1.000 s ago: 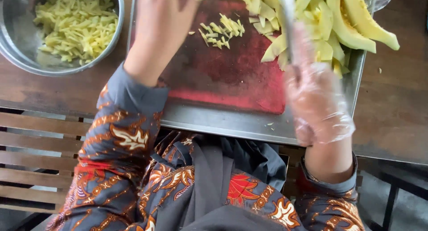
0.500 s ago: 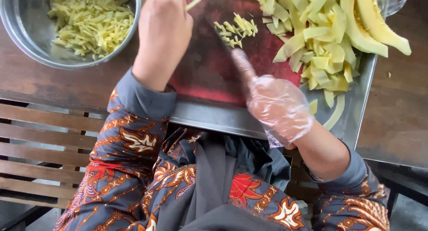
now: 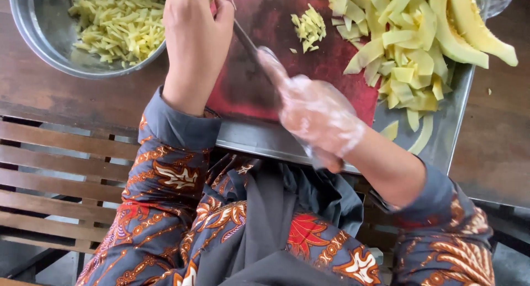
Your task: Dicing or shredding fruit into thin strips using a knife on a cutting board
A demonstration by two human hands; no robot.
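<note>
Hands on the red cutting board: left hand bare, fingers curled, pinching a pale yellow fruit slice at the top edge, mostly out of view. Right hand, in a clear plastic glove, closed around the knife, blade angled toward the left fingers. Step, as I read it: cutting slices into thin strips. Small cut pile sits mid-board; uncut slices heaped right on the metal tray; finished strips in the steel bowl left. Next cut needs fingertips tucked back.
</note>
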